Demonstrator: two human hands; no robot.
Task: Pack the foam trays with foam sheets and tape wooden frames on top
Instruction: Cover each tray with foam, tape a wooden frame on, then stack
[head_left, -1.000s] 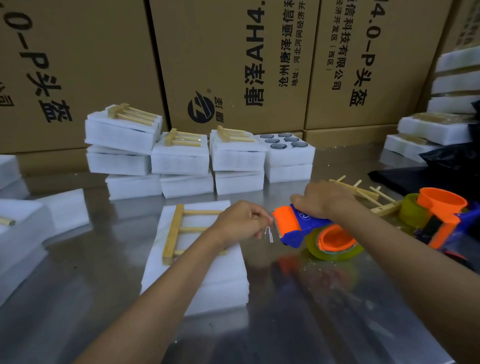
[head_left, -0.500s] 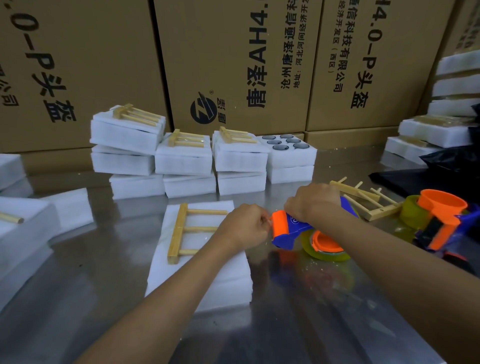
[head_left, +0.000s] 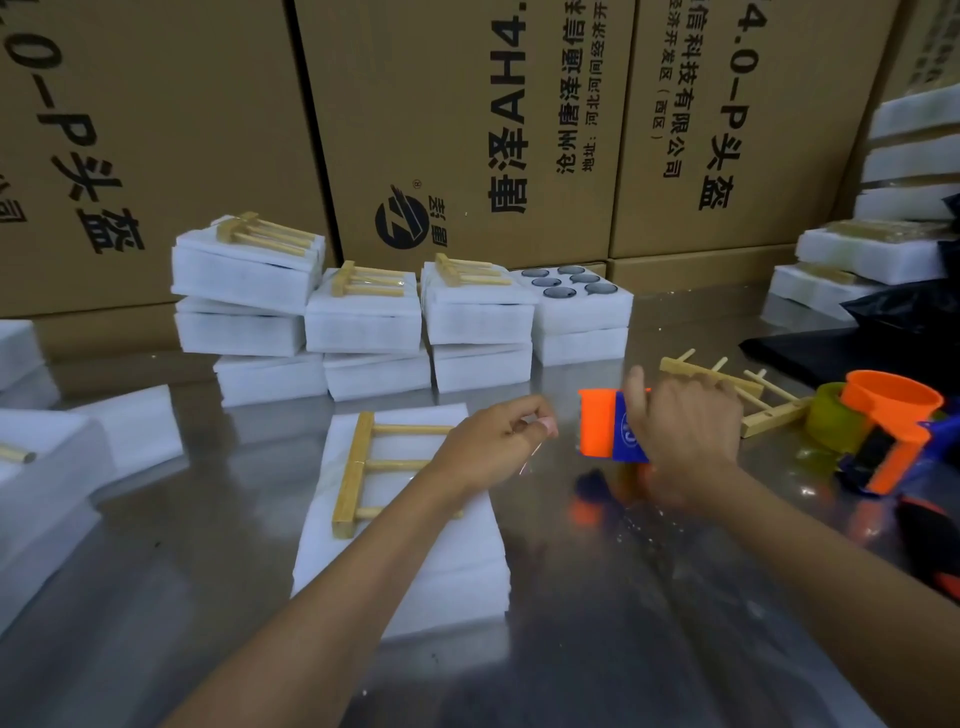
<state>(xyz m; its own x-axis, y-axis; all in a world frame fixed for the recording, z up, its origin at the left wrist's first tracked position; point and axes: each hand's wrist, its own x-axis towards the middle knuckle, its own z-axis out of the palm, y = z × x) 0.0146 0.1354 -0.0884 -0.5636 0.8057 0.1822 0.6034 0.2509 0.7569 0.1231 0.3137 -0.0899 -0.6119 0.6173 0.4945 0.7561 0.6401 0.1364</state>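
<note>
1. Quick state check: our right hand (head_left: 680, 431) is wrapped around the blue-and-orange tape dispenser (head_left: 610, 427), lifted off the metal table (head_left: 597, 613) just right of the foam tray (head_left: 400, 525). Our left hand (head_left: 493, 441) hovers over the tray's right edge with thumb and forefinger pinched together, probably on the clear tape end, though we honestly can't tell since the tape barely shows.
2. The wooden frame (head_left: 358, 470) lies loose on top of the tray, toward its left side. We see no tape on it yet, so any bump from our left forearm crossing above the tray could skew it.
3. If that tape end slips out of the pinch, it'll likely snap back onto the roll or stick to itself, and we're picking at it again.
4. Pulling the dispenser too hard could drag the light tray sideways on that slick table.
5. Tape laid crooked might miss the rungs and only grab foam, so the frame stays wobbly.
6. The spare dispenser (head_left: 883, 436) and loose frame (head_left: 727, 384) sit right of the tray, easy to knock with our right elbow.
</note>
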